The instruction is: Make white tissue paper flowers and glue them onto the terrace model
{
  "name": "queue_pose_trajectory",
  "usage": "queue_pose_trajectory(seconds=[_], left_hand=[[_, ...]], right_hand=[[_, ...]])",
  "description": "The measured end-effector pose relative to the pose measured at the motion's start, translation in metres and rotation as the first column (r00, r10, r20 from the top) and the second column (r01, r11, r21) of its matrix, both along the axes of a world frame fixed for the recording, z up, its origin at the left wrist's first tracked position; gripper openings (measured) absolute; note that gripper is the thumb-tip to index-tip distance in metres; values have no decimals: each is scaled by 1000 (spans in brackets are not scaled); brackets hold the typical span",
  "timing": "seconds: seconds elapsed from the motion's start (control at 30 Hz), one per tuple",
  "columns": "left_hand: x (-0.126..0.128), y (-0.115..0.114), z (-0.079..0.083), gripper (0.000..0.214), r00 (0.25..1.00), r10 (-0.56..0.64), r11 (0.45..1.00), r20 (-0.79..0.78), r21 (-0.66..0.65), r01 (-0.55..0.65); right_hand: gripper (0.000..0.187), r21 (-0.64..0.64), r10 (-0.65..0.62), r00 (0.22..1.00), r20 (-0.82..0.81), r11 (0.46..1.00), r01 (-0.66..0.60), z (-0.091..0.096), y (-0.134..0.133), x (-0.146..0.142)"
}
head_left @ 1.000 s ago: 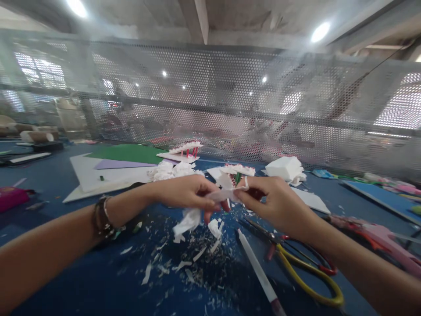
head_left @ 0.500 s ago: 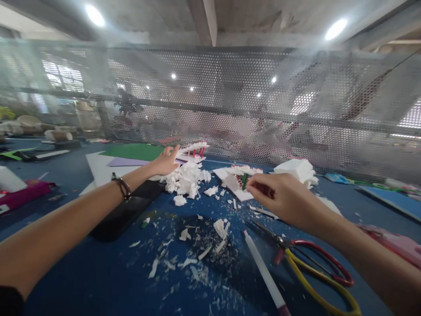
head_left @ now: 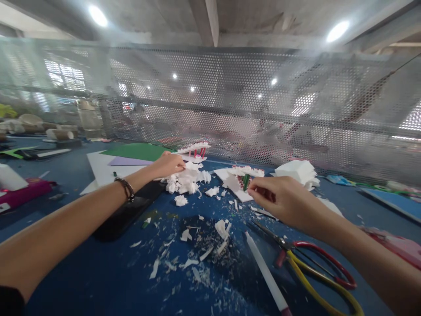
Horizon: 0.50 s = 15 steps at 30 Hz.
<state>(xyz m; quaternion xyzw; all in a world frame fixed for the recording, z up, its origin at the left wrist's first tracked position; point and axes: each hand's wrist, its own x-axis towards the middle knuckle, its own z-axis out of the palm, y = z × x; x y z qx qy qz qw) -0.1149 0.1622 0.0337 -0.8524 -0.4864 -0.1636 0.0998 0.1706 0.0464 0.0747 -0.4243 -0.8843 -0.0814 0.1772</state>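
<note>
My left hand [head_left: 168, 164], a dark bracelet on its wrist, reaches to a pile of crumpled white paper [head_left: 187, 179]. Its fingers are curled down and closed on a piece at the top of the pile, with the fingertips partly hidden. In my right hand [head_left: 283, 195] a small dark green strip [head_left: 246, 181] is pinched between thumb and fingers. That strip is held in front of a white paper model [head_left: 230, 181] with reddish dotted edges. Behind the pile stands another white model [head_left: 199, 149] on red posts.
Yellow-and-red-handled scissors [head_left: 312, 267] and a white pen [head_left: 265, 272] lie at the front right. Paper scraps [head_left: 223, 228] litter the blue table. Green paper [head_left: 136, 151], a black flat object [head_left: 131, 210] and a white tissue stack [head_left: 296, 171] are around. A perforated metal screen [head_left: 217, 105] stands behind.
My left hand has lowered from above onto the crumpled paper, and its raised fingers have curled and closed. My right hand stays nearly in place with the green strip.
</note>
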Motion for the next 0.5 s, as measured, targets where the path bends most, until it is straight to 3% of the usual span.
queue_pose_trajectory(seconds=[0.23,0.3,0.43,0.5], left_hand=[[4,-7,16,27,993,98,995,61,-24,-97],[7,-10,17,24,996,64,997,67,-49,-61],[9,-13,19,42,998,-48,992,37,-112,52],[8,-12,20,37,997,-68,989,22,-128,71]], right_hand=[[21,-32,-39,993,108,999,42,-2,1,-3],[20,-44,-33,992,121,998,39,-2,1,-3],[21,-51,-34,989,145,998,41,-1,-1,-3],[22,-56,-38,987,157,997,48,0,-2,-3]])
